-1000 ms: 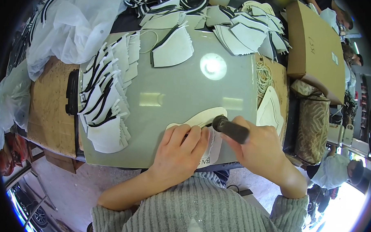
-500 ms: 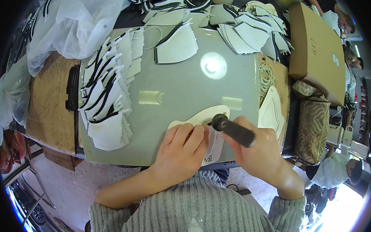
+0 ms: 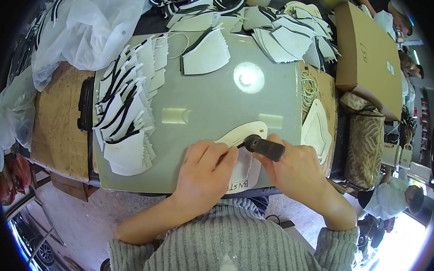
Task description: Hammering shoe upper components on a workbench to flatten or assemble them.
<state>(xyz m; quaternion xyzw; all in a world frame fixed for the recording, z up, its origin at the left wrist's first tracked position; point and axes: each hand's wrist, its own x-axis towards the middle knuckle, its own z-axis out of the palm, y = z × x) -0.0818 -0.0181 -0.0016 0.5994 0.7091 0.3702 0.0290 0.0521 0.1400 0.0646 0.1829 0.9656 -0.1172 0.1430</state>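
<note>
At the table's near edge, a cream curved template (image 3: 236, 134) lies with a white shaped piece (image 3: 243, 167) over it. My left hand (image 3: 201, 171) has its fingers bent and closed on the white piece, pressing it against the template. A tool with a thick black handle (image 3: 268, 149) is gripped in my right hand (image 3: 301, 172). The handle's rounded end points toward the left fingers. My hand hides the tool's working tip. A short dark strip shows between the tool and the left fingertips.
Overlapping white pieces with black edging (image 3: 127, 108) line the table's left side; more piles (image 3: 297, 35) sit at the back. One loose piece (image 3: 208, 54) lies alone. At right are a coil of cord (image 3: 310, 88), a white template (image 3: 317, 132), a cardboard box (image 3: 370, 59) and a patterned pouch (image 3: 364, 150).
Both hands have shifted slightly left. The black handle has swung flatter and moved left, and more of the white piece's near edge shows between the hands.
</note>
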